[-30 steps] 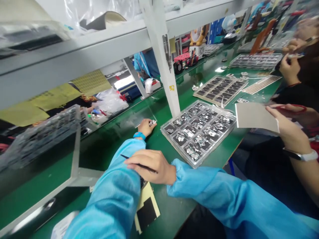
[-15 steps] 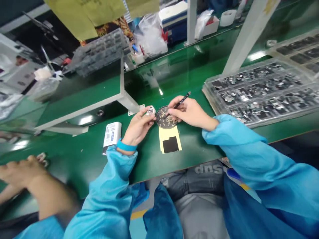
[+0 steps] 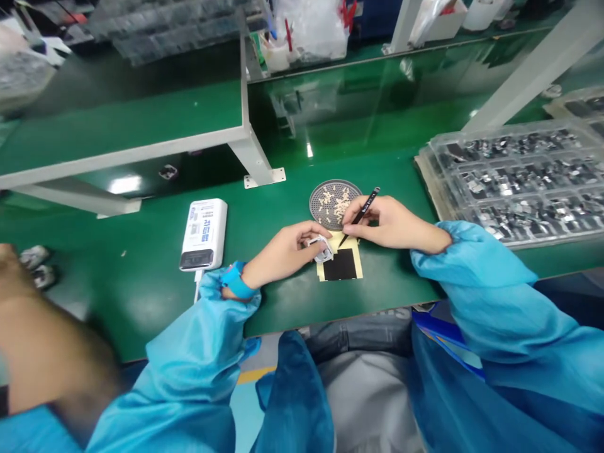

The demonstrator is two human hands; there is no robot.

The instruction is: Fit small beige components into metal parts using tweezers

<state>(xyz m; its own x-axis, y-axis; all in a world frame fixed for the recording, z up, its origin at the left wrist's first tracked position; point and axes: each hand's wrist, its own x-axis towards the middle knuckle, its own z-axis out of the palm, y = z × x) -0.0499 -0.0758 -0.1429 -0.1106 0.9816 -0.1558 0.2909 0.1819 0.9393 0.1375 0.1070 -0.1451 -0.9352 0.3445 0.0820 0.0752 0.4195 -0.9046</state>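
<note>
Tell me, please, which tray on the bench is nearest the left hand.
The round tray, holding pale pieces, just beyond the left hand. The clear divided tray lies well to the right, the rear tray farther still.

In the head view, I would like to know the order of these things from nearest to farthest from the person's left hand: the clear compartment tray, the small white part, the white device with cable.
From the left hand:
1. Small white part: held at the fingertips.
2. White device: to the left.
3. Clear compartment tray: far right.
</note>
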